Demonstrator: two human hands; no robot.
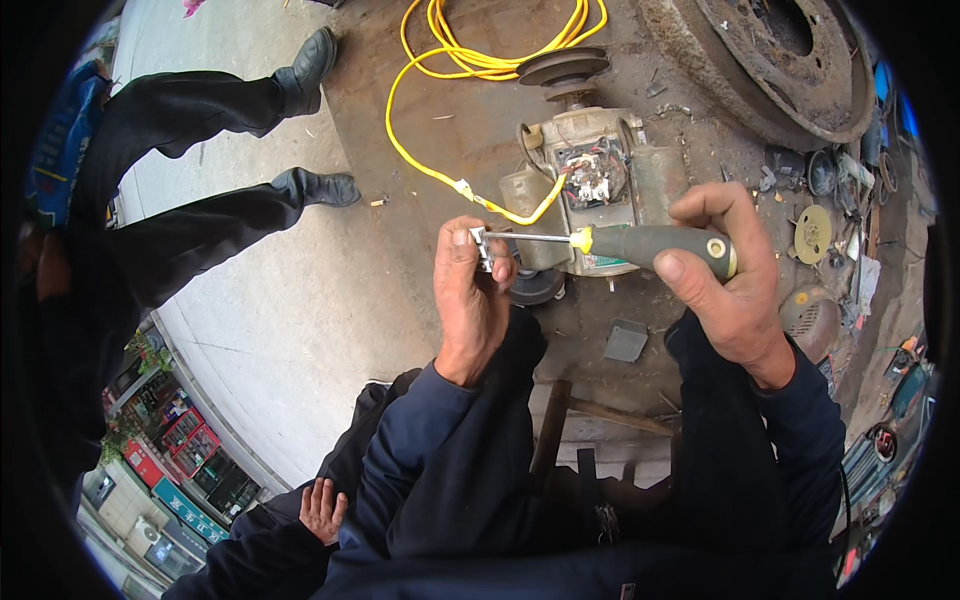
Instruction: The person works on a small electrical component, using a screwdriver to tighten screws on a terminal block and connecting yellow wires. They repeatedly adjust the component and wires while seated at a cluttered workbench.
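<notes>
My left hand (pixel 465 310) pinches a small whitish, metal-looking piece (pixel 481 250) between thumb and fingers; its exact kind is hard to make out. In my right hand (pixel 748 285) is a screwdriver (pixel 640 244) with a dark green and yellow handle, gripped near its butt end. The shaft points left, and its tip meets the small piece. Just beyond my hands an electric motor (pixel 655 185) sits on the ground, its connection box uncovered, with white terminals (pixel 594 178) and wires showing. A yellow cable (pixel 400 140) reaches that box.
A pulley (pixel 562 66) is fitted at the motor's far end. A large rusty wheel rim (pixel 690 60) lies far right, with scattered parts below it. A flat grey plate (pixel 626 340) lies near my knees. Another person's boots (pixel 305 70) stand left; someone's hand (pixel 323 510) rests lower left.
</notes>
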